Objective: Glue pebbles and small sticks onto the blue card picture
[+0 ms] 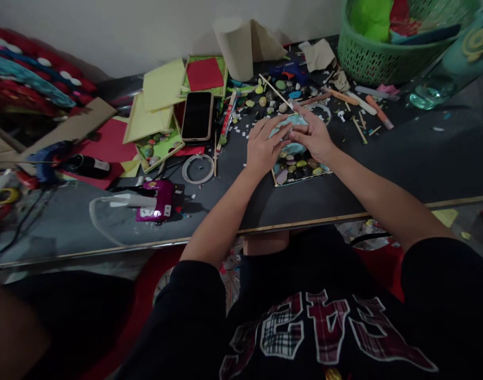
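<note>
My left hand [266,143] and my right hand [314,136] meet at the fingertips above a small framed board [275,178]. Both hands are closed in a pinch, and whatever sits between the fingers is too small and covered to name. Dark, green and purple pebbles [300,168] fill the near part of the board. Farther up it shows a light blue surface [299,120], partly hidden under my fingers. A thin wooden stick [276,91] slants down to my right index finger; I cannot tell whether the finger touches it.
Loose pebbles [281,84] and paper scraps lie behind the board. To the left are a phone [197,117], a tape roll [198,169], a purple device [158,200] and a blue glue gun [53,161]. A green basket [371,58] and a bottle [435,79] stand right.
</note>
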Available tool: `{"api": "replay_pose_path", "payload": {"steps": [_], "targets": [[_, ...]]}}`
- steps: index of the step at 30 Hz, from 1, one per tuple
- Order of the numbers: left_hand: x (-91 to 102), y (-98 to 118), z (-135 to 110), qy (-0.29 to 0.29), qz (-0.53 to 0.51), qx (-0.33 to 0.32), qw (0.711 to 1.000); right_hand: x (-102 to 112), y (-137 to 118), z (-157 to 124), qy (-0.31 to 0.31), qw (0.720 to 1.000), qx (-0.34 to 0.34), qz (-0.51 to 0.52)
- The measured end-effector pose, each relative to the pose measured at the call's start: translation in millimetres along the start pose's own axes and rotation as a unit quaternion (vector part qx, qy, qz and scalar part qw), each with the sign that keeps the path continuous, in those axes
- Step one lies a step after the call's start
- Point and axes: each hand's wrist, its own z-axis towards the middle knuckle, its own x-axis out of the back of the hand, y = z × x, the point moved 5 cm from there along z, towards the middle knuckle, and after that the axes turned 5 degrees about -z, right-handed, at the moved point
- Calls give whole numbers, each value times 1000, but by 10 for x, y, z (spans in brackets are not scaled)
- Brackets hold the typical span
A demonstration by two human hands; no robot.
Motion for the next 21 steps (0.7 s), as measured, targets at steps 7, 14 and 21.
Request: {"api": "replay_pose_path", "payload": {"steps": [7, 14, 21], "targets": [[44, -97, -31, 50, -9, 8, 999, -1, 31, 19, -1, 1000, -25, 4], [79, -62, -22, 45, 16, -9, 999, 42, 84, 31, 11, 1000, -28, -4], [201, 1, -18, 103, 45, -17, 994, 85, 163, 85, 7, 999, -40, -7]]}}
